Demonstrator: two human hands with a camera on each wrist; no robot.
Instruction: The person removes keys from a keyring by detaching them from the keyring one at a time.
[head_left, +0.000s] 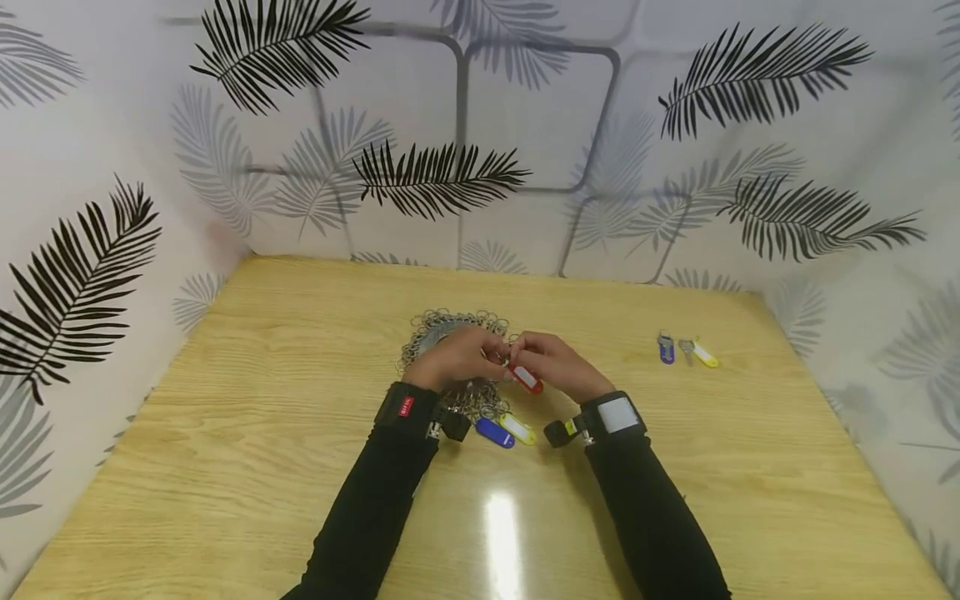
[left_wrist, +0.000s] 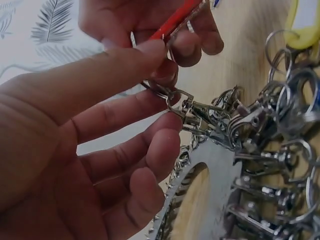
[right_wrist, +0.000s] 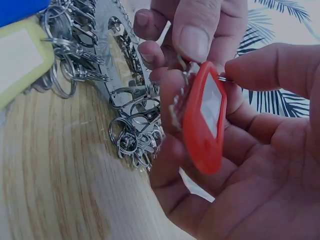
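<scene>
My left hand (head_left: 468, 354) pinches a metal split ring (left_wrist: 159, 90) between thumb and finger, at the end of a red key tag (head_left: 527, 379). Fingers of my right hand (head_left: 558, 367) hold this tag from the other side, its thumb at a bit of wire beside it. In the right wrist view, a jagged silver key (right_wrist: 180, 97) lies along the tag, which has a white label. The split ring meets a small snap hook (left_wrist: 192, 110) on a grey metal key holder (left_wrist: 217, 165). Many such hooks with rings line the holder's edge, partly hidden under my left hand.
A blue key tag (head_left: 495, 433) and a yellow key tag (head_left: 517, 428) hang at the holder's near side. Farther right on the wooden table (head_left: 750, 467) lie a key with a blue tag (head_left: 667, 350) and a key with a yellow tag (head_left: 705, 353). A patterned wall (head_left: 525, 225) stands behind.
</scene>
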